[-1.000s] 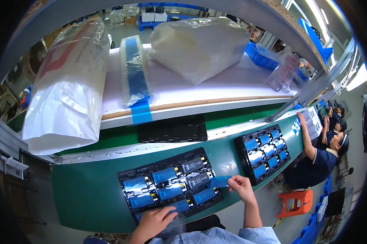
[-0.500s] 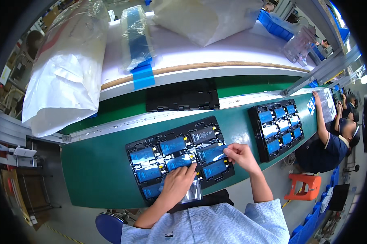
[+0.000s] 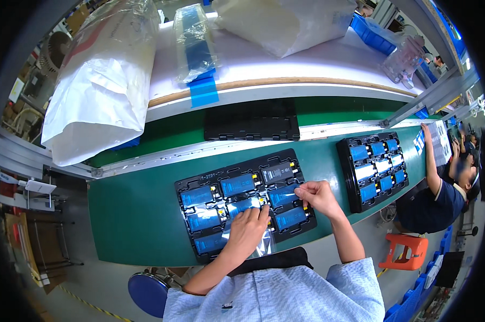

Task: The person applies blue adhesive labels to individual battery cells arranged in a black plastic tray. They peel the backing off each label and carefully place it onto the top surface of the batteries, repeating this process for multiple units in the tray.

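A black plastic tray (image 3: 232, 170) on the green bench holds several flat battery packs, most faced with shiny blue film. The top right battery pack (image 3: 278, 173) looks dark grey with pale print. My right hand (image 3: 318, 197) pinches at the right edge of the blue-filmed battery pack (image 3: 283, 197) in the middle row, apparently on its film. Over the tray's centre, my left hand (image 3: 248, 228) has curled fingers, the fingertips beside the middle battery pack's yellow tab. A clear plastic sheet (image 3: 266, 244) sticks out from under that hand; its grip is partly hidden.
A second black tray (image 3: 352, 185) of blue-faced packs stands to the right. Behind lies an empty black tray (image 3: 252, 122) under a shelf (image 3: 285, 82) bearing plastic bags. A blue stool (image 3: 148, 294), an orange stool (image 3: 406, 251) and a seated co-worker (image 3: 433, 201) flank the bench.
The whole view has shifted slightly. Against the tray, my right fingertips have moved a little left over the battery pack, and my left fingers slightly farther away from me.
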Motion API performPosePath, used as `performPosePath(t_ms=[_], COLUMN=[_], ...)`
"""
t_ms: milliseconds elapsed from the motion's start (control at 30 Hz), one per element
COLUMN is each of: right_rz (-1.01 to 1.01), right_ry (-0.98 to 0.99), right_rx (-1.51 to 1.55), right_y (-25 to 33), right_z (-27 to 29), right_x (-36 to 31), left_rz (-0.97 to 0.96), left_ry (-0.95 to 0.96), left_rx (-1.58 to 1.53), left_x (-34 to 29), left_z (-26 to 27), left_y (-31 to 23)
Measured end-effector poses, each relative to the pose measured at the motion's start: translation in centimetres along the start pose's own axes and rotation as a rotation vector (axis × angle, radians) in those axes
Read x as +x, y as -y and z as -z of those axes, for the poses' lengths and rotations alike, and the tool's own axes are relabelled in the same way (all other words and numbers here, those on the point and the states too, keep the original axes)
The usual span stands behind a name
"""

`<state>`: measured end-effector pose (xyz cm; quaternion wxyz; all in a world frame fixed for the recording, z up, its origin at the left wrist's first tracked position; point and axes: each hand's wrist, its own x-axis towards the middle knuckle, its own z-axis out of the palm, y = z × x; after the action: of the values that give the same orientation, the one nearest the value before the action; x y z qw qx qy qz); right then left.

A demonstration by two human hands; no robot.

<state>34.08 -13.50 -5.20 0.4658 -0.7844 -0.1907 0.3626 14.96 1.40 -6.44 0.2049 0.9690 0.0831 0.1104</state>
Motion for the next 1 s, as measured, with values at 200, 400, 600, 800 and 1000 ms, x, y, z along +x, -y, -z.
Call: performPosePath(t_ms=[200,400,600,800,1000], right_rz=[0.026,0.034,0.049,0.067,0.12], right_ry=[-0.008,-0.005,-0.014,-0.035,-0.106], right_rx=[-0.006,-0.012,-0.024,-0.088,-0.216], right_y=[-0.6,-0.6,-1.0,-0.6,-0.5], right_z=[-0.2,-0.2,-0.2,-0.3,-0.8], right_x=[0.3,0.4,0.4,0.3,0.2], left_rz=[-0.003,-0.009,-0.012,-0.045,-0.039], left_ry=[0.012,0.013,0.006,0.048,0.099], left_rx=[0.006,-0.003,-0.01,0.081,0.152], left_x=[0.1,0.3,0.6,0.7,1.0], left_z=[-0.3,-0.2,-0.3,-0.7,-0.9], left_y=[0.0,0.0,0.0,-0.1,-0.5])
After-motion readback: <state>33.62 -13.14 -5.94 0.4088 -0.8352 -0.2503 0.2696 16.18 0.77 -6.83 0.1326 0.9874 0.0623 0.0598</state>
